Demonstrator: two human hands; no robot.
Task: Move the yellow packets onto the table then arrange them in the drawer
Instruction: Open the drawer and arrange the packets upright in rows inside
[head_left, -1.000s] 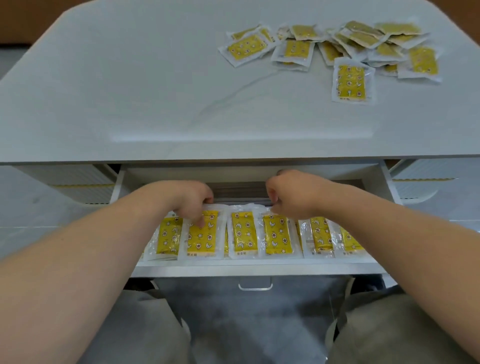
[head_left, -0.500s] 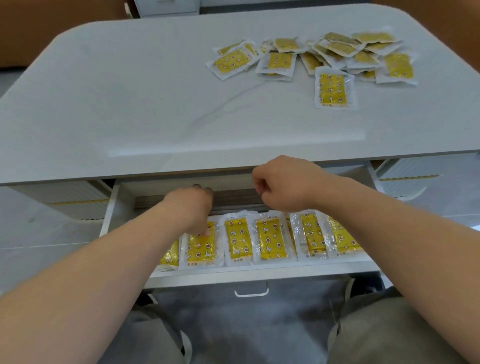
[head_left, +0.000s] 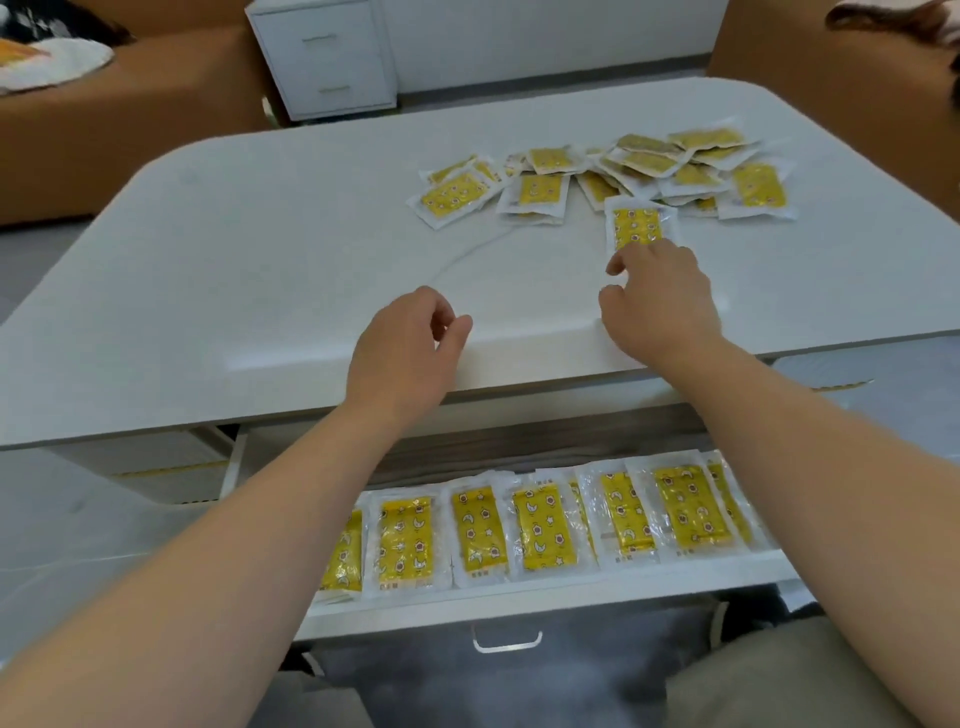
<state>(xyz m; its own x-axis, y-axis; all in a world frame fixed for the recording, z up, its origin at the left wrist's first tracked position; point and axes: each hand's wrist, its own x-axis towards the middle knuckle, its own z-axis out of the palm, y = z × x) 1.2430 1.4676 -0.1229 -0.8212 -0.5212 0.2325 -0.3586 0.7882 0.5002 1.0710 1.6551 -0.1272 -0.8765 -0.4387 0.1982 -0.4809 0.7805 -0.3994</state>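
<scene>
Right hand (head_left: 657, 304), fingers loosely bent & empty, reaches the near edge of 1 yellow packet (head_left: 638, 224) on the table (head_left: 260, 249); contact unclear. Left hand (head_left: 408, 345) relaxed, empty, over table's front edge. Packet pile (head_left: 644, 161) lies behind; packet row (head_left: 543, 525) fills the open drawer (head_left: 519, 605).

One desk (head_left: 260, 260). One open drawer (head_left: 519, 597). Two grips: left grip (head_left: 405, 348), right grip (head_left: 660, 306). In the drawer, seven or eight yellow packets (head_left: 543, 530), overlapping. On the desk, over a dozen loose packets (head_left: 540, 189), piled, exact number unclear. Behind, one white cabinet (head_left: 322, 57) with two drawer fronts.
</scene>
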